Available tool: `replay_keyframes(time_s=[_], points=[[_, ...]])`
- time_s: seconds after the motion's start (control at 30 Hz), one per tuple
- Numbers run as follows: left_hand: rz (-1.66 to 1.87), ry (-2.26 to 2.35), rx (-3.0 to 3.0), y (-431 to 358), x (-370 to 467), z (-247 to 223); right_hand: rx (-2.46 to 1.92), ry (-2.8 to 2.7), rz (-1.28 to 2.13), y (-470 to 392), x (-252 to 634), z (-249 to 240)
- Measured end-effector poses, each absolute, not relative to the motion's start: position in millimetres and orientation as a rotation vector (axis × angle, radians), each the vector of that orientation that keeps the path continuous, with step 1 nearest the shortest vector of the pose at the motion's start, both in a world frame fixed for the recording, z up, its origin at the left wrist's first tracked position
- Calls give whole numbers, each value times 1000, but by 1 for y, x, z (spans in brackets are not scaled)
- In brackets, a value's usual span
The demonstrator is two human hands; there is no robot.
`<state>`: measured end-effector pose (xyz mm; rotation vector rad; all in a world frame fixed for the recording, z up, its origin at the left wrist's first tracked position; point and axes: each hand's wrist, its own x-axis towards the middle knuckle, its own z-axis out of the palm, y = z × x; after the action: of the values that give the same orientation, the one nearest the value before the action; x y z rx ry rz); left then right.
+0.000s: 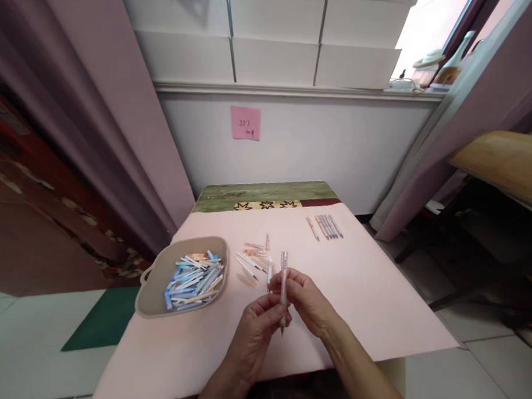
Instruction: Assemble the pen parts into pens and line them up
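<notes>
We hold a clear-barrelled pen (283, 281) between our two hands, over the bench (354, 295) close to the middle of its near edge. The pen stands nearly upright, clip end up and narrow tip pointing down towards us. Our left hand (260, 324) grips it low on the barrel, pinched between thumb and fingers; our right hand (307, 298) closes on it higher up, fingers curled and fingertips against the barrel.

Just beyond our hands, around the middle of the bench, lie loose pen parts: white refills (249, 262) with dark tips, and clear peach-tinted barrels (255, 253). One more refill (270, 269) lies just left of the pen, pointing towards the near edge.

By the left edge we have a beige basket (157, 280) with a looped handle, holding a heap of blue, white and peach pen parts (197, 281). Towards the far right corner, pens (331, 227) lie side by side in a row, with a single pen (312, 229) slightly apart on their left. A pink cloth covers most of our bench, leaving a green patterned strip (222, 193) along the far edge.
</notes>
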<state>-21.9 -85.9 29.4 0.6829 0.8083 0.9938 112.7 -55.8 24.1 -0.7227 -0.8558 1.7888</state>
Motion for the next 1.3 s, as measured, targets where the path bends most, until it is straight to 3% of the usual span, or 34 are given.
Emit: replay_keyframes(time_s=[0.63,0.9,1.1,1.3], points=[[1010,821,668,-84,-26,27,-803,-868,1782,-57,108,22],[1139,1071,858,-86,-27,19,-897,-926,1623,-57,97,25],[1307,1120,706,-78,-35,4,-1186,-1207,1218,-67,101,16],[1314,1098,540,-66,-30,2,-1307,-1305,1199,-77,100,2]])
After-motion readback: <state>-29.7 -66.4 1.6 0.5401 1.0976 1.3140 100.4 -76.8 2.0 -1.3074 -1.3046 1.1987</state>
